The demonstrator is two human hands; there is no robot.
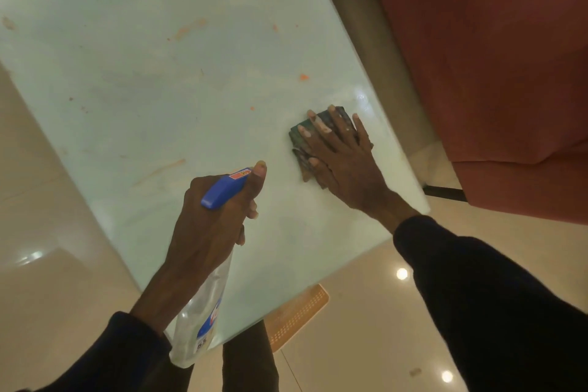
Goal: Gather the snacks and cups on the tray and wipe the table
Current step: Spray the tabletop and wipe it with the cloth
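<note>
A pale glass-topped table (152, 79) fills the view, marked with orange smears and crumbs. My right hand (340, 149) lies flat with spread fingers on a dark green folded cloth (297, 134), pressing it onto the table near the right edge. My left hand (216, 216) grips the neck of a clear spray bottle (200, 318) with a blue trigger head (224, 189), held over the near part of the table. No tray, snacks or cups are in view.
A red-brown sofa (493, 57) stands close along the table's right side. An orange perforated object (299, 315) pokes out from under the table's near corner. Glossy beige floor tiles (366, 344) surround the table.
</note>
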